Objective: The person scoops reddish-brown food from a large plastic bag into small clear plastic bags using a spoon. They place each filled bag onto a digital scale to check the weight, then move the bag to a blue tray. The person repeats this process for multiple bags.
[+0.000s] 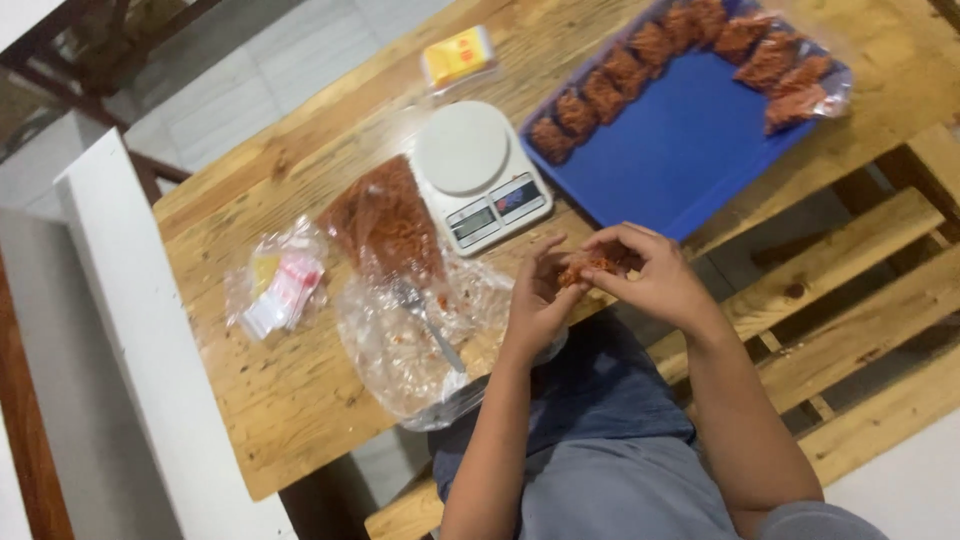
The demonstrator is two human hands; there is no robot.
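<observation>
Small packet of orange-red snack (583, 268): at counter (300, 390) near edge, between both hands. Left hand (537, 300), right hand (655, 275): fingers clenched on packet, apparently pinching its plastic. Left: open bag (385, 225), spoon (428, 320). Behind: white scale (478, 172), blue tray (680, 150) with filled packets (700, 45).

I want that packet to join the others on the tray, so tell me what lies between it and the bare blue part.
Nothing visible does: the small packet, held in both hands, sits just below the blue tray.
</observation>
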